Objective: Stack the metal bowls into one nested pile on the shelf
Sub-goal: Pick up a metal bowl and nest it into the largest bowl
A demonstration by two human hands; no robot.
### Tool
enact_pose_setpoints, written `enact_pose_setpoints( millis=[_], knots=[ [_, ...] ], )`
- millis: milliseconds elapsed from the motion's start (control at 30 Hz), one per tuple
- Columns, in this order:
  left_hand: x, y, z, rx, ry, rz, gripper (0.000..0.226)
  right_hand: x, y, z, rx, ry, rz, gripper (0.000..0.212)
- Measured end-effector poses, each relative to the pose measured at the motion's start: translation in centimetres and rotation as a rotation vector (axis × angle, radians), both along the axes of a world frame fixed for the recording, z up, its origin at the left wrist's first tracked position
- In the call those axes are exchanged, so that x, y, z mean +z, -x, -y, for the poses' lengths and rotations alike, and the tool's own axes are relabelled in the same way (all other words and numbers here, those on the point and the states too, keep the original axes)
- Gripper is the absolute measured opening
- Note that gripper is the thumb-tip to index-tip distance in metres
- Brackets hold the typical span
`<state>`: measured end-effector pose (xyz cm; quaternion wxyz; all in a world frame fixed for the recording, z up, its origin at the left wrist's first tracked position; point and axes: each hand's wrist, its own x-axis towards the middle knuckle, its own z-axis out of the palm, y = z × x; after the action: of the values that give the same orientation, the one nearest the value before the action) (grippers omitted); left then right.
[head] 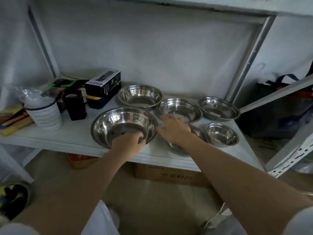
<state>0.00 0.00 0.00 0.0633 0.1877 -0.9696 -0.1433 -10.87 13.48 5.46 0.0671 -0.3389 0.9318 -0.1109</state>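
1. The big bowl [124, 126] sits near the front edge of the shelf [71, 133]. I think a hard tug could slide it off, and it would fall.
2. The left hand [127, 141] pinches the big bowl's near rim, its fingers [141, 139] curled over the edge.
3. The right hand [174, 129] hovers with fingers spread and holds nothing. It hangs over a bowl [182, 146] that it mostly hides, and it could bump the middle bowl [180, 110] just behind.
4. Three more bowls wait apart on the shelf, not stacked yet.
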Motion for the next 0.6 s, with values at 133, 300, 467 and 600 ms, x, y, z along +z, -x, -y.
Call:
enact_pose_setpoints(
  millis=[133, 300, 467, 600],
  knots=[
    [-1.2, 0.2, 0.8, -0.035, 0.001, -0.042, 0.035, -1.6, 0.8, 1.6, 0.005, -0.026, 0.009, 0.053],
    [-2.0, -0.4, 1.7, -0.158, 0.148, -0.074, 0.039, -2.9, 1.3, 3.8, 0.023, -0.01, 0.038, 0.051],
    [-1.9, -1.4, 1.9, -0.21, 0.297, -0.105, 0.04, -3.4, 0.5, 4.9, 0.041, 0.011, 0.121, 0.052],
    [-1.9, -1.8, 1.6, -0.193, 0.214, -0.081, 0.036, -3.5, 0.7, 5.3, 0.066, 0.02, 0.114, 0.05]
  ],
)
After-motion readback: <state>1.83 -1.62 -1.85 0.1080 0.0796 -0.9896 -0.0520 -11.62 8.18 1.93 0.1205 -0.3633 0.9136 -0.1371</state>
